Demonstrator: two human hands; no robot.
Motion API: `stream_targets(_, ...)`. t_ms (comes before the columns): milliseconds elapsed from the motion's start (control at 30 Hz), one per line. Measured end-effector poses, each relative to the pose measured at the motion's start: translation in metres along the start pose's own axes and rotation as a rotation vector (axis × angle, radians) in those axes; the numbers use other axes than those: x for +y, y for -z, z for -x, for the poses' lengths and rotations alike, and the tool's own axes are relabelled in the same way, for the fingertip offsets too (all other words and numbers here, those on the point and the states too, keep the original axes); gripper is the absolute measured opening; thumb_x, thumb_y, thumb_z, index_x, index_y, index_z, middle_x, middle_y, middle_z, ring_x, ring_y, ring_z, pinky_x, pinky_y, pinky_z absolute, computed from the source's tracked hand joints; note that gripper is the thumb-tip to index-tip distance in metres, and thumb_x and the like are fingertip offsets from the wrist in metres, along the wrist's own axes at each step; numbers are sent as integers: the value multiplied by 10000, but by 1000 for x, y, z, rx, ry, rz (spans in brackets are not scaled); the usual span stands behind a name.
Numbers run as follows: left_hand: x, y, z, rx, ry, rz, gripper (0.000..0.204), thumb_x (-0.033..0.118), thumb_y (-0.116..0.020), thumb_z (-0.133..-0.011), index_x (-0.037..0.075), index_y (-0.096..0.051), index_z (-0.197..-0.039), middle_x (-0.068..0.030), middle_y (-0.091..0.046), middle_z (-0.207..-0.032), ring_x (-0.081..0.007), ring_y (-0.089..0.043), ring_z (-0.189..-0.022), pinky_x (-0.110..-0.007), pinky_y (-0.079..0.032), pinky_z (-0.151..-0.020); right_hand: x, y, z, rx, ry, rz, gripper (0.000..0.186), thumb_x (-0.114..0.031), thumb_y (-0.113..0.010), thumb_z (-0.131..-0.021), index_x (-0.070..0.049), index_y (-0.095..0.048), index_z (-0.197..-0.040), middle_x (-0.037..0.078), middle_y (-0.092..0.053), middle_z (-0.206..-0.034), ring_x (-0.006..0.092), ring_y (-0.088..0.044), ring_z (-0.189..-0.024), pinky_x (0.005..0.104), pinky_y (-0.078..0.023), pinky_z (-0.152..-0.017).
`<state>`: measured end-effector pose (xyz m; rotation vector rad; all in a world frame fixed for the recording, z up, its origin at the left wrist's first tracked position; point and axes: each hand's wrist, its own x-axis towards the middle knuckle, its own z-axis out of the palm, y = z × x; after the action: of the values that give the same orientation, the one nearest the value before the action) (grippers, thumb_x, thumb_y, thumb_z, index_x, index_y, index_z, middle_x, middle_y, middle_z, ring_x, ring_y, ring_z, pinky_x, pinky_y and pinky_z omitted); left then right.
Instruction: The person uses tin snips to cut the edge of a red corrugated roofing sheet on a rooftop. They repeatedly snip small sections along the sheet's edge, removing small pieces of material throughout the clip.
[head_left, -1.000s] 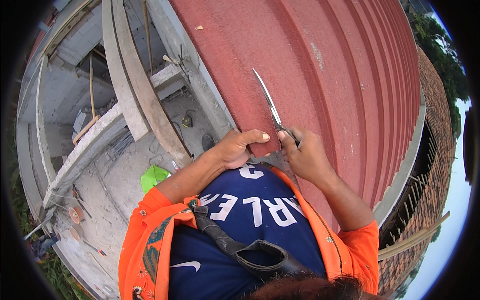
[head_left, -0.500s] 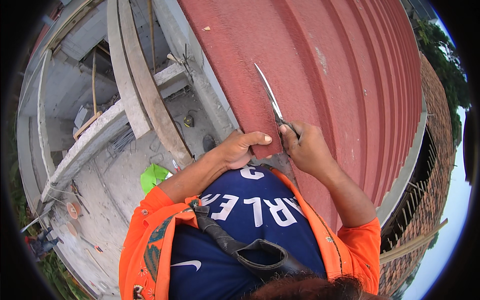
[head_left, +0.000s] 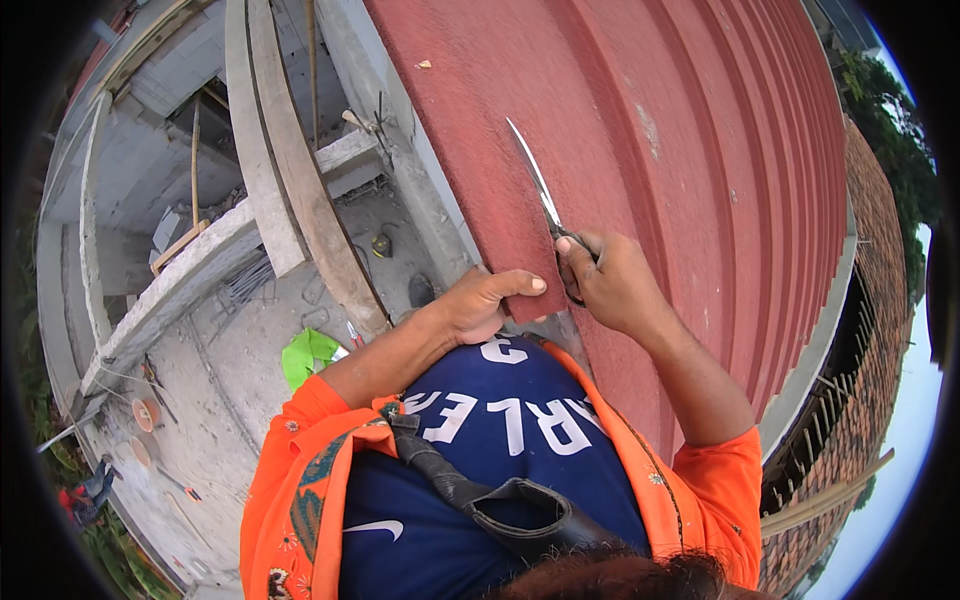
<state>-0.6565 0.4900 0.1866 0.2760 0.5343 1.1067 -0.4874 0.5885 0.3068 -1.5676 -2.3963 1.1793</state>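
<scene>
My right hand (head_left: pixel 608 282) is closed round the dark handles of a pair of scissors (head_left: pixel 537 178). Their long silver blades point away from me over the red corrugated roofing sheet (head_left: pixel 620 190). At the near edge of that sheet, my left hand (head_left: pixel 482 305) pinches a narrow red strip (head_left: pixel 530 275) with the thumb on top; its other fingers are mostly hidden underneath. The strip lies just left of the scissors, along a cut edge. Where its far end joins the sheet is hard to make out.
Two long wooden planks (head_left: pixel 300 190) lean over a concrete beam (head_left: pixel 180 280) at the left. A bright green cloth (head_left: pixel 310 355), a tape measure (head_left: pixel 381 245) and an orange bucket (head_left: pixel 146 414) are on the grey floor below. Another person (head_left: pixel 88 495) shows at the far lower left.
My right hand and the scissors have shifted slightly forward, and a handle loop now shows below the fingers. My left hand keeps its pinch on the strip. The whole view has drifted a little.
</scene>
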Motion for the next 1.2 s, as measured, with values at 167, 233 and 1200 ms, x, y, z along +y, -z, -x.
stream_targets(167,1,6,1,-23,-4,-2,517,131,-786,-977,62,-652,-1472,-105,-756,-1300,-224,-749,-1153,-426,-642,-913,-3,-7,6,130,30,50,417,-303,-635,-1131,41,-717,-911,259,-662,-734,403,-626,-642,521,-473,-650)
stream_targets(233,1,1,0,-23,-12,11,515,131,-789,-976,65,-652,-1468,-101,-755,-1288,-228,-748,-1150,-429,-642,-914,-2,-5,5,102,30,35,421,-280,-628,-1156,28,-686,-876,124,-627,-688,217,-578,-626,416,-467,-600)
stream_targets(1200,-7,6,0,-18,32,70,317,67,-740,-1005,-2,-717,-1315,-131,-793,-1190,-254,-777,-1109,-449,-620,-1020,-29,5,-41,79,36,-4,503,-340,-643,-1151,16,-701,-801,76,-611,-605,155,-565,-566,408,-464,-560)
